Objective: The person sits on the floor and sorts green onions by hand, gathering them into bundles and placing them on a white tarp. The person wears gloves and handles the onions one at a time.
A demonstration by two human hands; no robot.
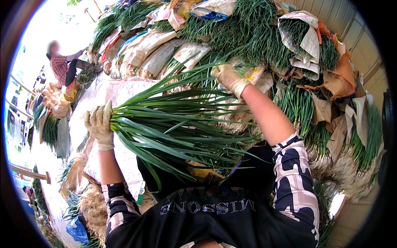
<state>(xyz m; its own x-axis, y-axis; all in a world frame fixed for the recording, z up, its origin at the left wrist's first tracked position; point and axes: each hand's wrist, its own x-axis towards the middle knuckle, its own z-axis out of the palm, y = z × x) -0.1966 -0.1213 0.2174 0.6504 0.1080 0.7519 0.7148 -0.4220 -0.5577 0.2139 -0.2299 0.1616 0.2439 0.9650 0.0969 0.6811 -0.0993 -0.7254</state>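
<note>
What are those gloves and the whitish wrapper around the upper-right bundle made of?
Gloves: probably thin rubber or latex, cream and fairly matte, judging by the close fit and wrinkled cuffs. Wrapper: perhaps woven plastic or paper, dull-surfaced, since it holds stiff creases; the picture cannot settle which.

From where I stand, the place is wide open on the left, and daylight pours in so hard that the ground (pixel 53 180) there washes out to white. A brown beam (pixel 29 172) juts in from that side, with thin rails above it. Beyond, I see dark round shapes like tyres (pixel 42 76) and a strip of green shrubbery (pixel 40 192); further details blur in the glare. Over on the right rises a tan wall (pixel 337 14) of ribbed panels, much dimmer than the open side, its seams running in straight lines.
</note>
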